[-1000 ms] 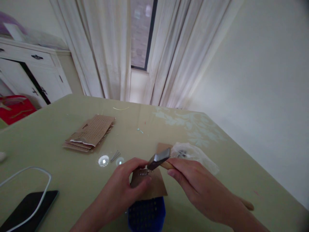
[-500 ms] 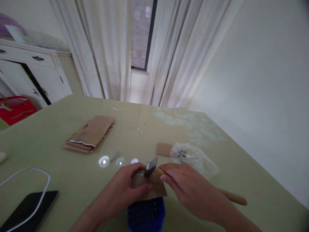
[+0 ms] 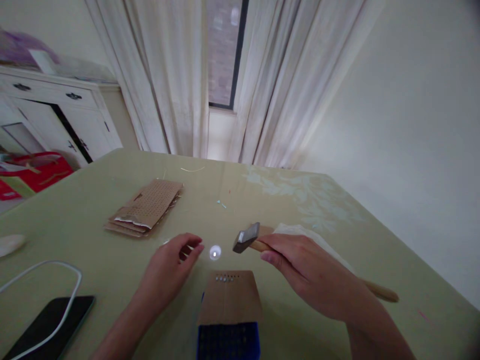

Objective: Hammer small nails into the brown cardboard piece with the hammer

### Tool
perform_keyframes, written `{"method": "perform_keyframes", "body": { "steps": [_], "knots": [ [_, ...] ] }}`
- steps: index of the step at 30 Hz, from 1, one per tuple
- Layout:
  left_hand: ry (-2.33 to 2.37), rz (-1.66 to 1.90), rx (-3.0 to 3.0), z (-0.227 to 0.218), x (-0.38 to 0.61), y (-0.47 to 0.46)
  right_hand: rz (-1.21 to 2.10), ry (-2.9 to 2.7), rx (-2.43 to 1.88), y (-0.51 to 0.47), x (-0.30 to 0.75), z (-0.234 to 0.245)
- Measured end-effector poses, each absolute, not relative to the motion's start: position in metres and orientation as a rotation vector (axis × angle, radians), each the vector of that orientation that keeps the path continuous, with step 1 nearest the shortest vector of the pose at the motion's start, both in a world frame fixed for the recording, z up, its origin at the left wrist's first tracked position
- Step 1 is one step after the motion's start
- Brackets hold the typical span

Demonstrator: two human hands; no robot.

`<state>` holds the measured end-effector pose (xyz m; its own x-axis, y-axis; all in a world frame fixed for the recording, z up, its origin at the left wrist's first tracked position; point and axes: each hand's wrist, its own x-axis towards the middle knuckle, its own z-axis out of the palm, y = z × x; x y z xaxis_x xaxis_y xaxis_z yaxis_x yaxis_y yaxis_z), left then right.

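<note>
My right hand (image 3: 305, 270) is closed around the wooden handle of a hammer (image 3: 246, 237), whose metal head is raised above the table. My left hand (image 3: 170, 267) is off to the left, fingers loosely curled with a gap to the thumb; no held thing shows. Between and below my hands, a piece of brown cardboard (image 3: 230, 300) lies over a blue perforated plastic basket (image 3: 228, 342). A row of small holes and pale dots runs near its far edge. The thin nails seen earlier on the table are hidden behind my left hand.
A stack of perforated cardboard (image 3: 150, 205) lies at the back left. A clear plastic bag (image 3: 311, 232) sits partly behind my right hand. At the left are a black tablet-like device (image 3: 48, 325), a white cable (image 3: 77, 280) and a white object (image 3: 11, 245).
My left hand has let go of the cardboard and moved up and left. The hammer has lifted off the cardboard, up and right. The camera view has shifted slightly.
</note>
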<state>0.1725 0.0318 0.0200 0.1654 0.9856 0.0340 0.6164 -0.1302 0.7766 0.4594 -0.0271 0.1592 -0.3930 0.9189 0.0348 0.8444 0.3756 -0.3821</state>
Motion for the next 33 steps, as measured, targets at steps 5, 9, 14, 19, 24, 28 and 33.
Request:
{"method": "perform_keyframes", "body": {
  "steps": [5,9,14,19,24,28,33],
  "knots": [
    [1.963,0.580,1.926,0.000,0.146,0.055,0.569,-2.419,-1.591,-0.022,0.463,0.159],
    [1.956,0.542,1.926,-0.009,0.142,0.062,0.578,-2.412,-1.604,-0.021,0.466,0.157],
    [1.902,0.570,1.943,-0.017,0.146,0.064,0.561,-2.416,-1.586,-0.022,0.471,0.152],
    [1.857,0.675,1.953,-0.020,0.146,0.063,0.544,-2.427,-1.601,-0.026,0.473,0.150],
    [1.814,0.845,1.911,-0.009,0.153,0.061,0.537,-2.432,-1.574,-0.028,0.475,0.152],
    [1.580,1.001,1.790,0.023,0.175,0.043,0.519,-2.419,-1.537,-0.029,0.478,0.155],
    [1.203,0.983,1.843,0.066,0.206,0.013,0.517,-2.419,-1.543,-0.031,0.483,0.160]
  ]
}}
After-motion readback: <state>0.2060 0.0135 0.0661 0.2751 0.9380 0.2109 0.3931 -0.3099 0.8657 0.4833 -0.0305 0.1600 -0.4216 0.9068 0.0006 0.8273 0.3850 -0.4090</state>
